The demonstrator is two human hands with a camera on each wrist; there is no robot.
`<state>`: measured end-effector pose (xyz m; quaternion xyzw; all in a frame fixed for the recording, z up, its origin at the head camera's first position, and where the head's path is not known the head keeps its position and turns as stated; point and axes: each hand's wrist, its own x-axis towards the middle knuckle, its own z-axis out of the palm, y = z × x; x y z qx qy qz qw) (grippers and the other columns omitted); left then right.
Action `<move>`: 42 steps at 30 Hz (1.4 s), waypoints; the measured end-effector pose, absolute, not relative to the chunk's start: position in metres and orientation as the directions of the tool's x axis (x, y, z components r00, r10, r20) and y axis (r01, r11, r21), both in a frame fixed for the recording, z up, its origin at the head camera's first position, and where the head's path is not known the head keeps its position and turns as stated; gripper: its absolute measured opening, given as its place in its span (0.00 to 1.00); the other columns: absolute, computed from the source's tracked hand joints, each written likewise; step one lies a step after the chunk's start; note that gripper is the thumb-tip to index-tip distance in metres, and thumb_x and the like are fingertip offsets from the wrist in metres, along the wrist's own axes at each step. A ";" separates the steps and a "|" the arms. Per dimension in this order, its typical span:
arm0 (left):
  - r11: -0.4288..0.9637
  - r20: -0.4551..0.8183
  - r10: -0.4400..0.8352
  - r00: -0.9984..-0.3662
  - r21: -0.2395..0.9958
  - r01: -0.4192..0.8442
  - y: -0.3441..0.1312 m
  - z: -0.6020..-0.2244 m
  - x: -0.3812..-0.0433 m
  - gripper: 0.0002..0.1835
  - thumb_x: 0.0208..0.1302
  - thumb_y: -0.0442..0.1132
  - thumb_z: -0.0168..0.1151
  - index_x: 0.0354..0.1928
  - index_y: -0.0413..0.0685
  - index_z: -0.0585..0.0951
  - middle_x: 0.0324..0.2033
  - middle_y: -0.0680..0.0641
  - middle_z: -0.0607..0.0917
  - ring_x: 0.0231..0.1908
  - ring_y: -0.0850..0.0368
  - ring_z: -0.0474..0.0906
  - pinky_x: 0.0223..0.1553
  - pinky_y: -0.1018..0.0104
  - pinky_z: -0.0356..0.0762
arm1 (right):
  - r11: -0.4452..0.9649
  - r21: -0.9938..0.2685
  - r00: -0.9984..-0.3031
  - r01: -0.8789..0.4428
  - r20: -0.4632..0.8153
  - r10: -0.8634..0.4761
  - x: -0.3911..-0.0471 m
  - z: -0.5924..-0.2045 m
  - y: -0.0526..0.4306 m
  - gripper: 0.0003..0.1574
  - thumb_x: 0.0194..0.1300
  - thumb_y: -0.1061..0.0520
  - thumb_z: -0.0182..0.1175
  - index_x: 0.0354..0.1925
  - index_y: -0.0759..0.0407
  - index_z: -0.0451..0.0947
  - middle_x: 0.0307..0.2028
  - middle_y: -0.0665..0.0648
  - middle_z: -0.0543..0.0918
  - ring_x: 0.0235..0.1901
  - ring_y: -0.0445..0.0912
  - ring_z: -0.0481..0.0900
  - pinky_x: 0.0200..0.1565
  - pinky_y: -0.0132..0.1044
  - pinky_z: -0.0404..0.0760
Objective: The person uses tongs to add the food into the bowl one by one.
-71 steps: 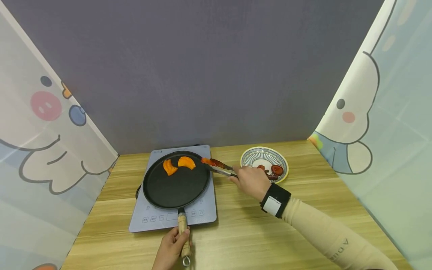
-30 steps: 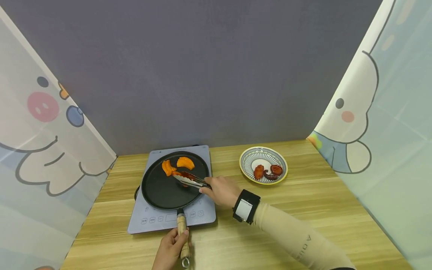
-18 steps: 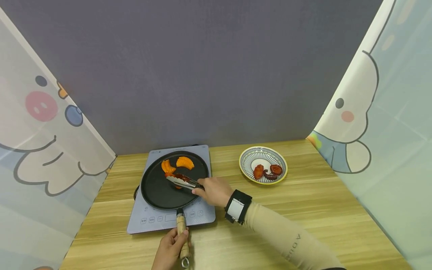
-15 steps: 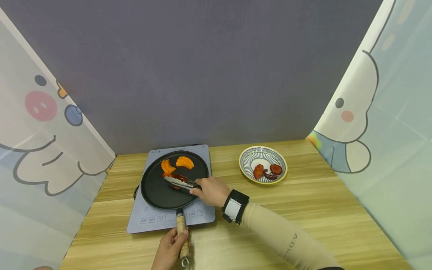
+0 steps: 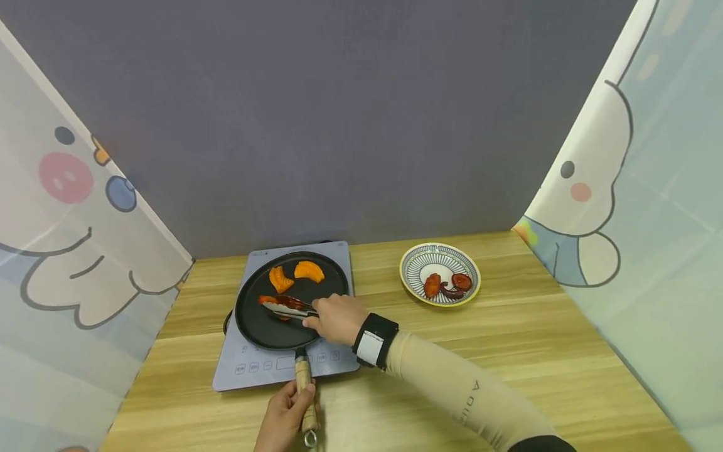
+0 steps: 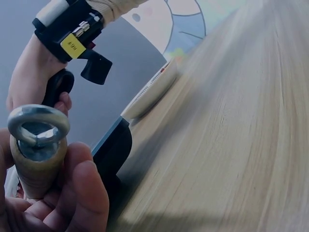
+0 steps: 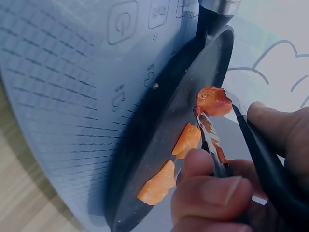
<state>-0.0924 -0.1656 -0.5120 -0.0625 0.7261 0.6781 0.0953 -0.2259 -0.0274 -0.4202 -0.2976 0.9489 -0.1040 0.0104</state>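
My left hand (image 5: 284, 414) grips the wooden handle (image 5: 305, 376) of a flat black frying pan (image 5: 277, 333). Over the pan, my right hand (image 5: 337, 318) holds metal tongs (image 5: 299, 314) with black grips. A glossy red-orange piece of food (image 7: 212, 100) sits between the tongs' tips in the right wrist view, close over the pan. Two orange pieces lie farther back in the pan: a folded piece (image 5: 280, 279) and a curved piece (image 5: 309, 271). In the left wrist view, the handle's metal ring (image 6: 38, 123) faces the camera, with fingers wrapped around the wood.
The pan stands on a pale induction cooker (image 5: 243, 370). To its right is a patterned plate (image 5: 415, 263) bearing a reddish piece (image 5: 432, 285), a dark curled piece (image 5: 450, 293) and a round red slice (image 5: 461, 282). Cartoon-printed panels and a grey wall (image 5: 361, 125) surround the wooden table (image 5: 440, 351).
My right hand has carried the tongs and the red-orange piece leftward from beside the plate to low over the pan's middle. My left hand has kept its hold on the handle.
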 end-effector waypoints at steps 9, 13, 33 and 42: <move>0.063 -0.220 0.037 -0.975 0.974 -0.218 -0.165 -0.511 -0.090 0.24 0.66 0.43 0.50 0.51 0.24 0.65 0.24 0.40 0.80 0.22 0.52 0.75 0.22 0.63 0.78 | 0.793 -0.096 -0.798 -0.602 0.089 -0.596 -0.225 -0.417 -0.042 0.23 0.62 0.35 0.49 0.38 0.51 0.77 0.15 0.47 0.72 0.12 0.39 0.65 0.12 0.33 0.68; 0.086 -0.225 0.031 -0.974 0.971 -0.222 -0.165 -0.511 -0.091 0.24 0.66 0.44 0.50 0.49 0.26 0.66 0.24 0.40 0.80 0.21 0.50 0.75 0.22 0.63 0.78 | 0.794 -0.029 -0.790 -0.607 0.134 -0.598 -0.225 -0.420 -0.046 0.22 0.61 0.35 0.50 0.32 0.50 0.76 0.13 0.47 0.70 0.10 0.39 0.64 0.10 0.33 0.67; 0.069 -0.238 0.029 -0.971 0.969 -0.235 -0.166 -0.512 -0.092 0.25 0.66 0.44 0.50 0.51 0.26 0.65 0.23 0.42 0.79 0.21 0.50 0.75 0.22 0.62 0.78 | 0.793 0.112 -0.768 -0.599 0.200 -0.609 -0.210 -0.432 -0.036 0.35 0.61 0.31 0.46 0.52 0.55 0.71 0.22 0.51 0.78 0.15 0.42 0.70 0.12 0.33 0.70; 0.067 -0.228 0.034 -0.973 0.972 -0.226 -0.166 -0.512 -0.092 0.25 0.66 0.44 0.50 0.52 0.25 0.65 0.23 0.42 0.79 0.20 0.50 0.75 0.21 0.61 0.78 | 0.792 0.134 -0.753 -0.596 0.249 -0.609 -0.202 -0.436 -0.027 0.27 0.60 0.33 0.50 0.42 0.52 0.74 0.17 0.49 0.73 0.11 0.41 0.67 0.09 0.34 0.67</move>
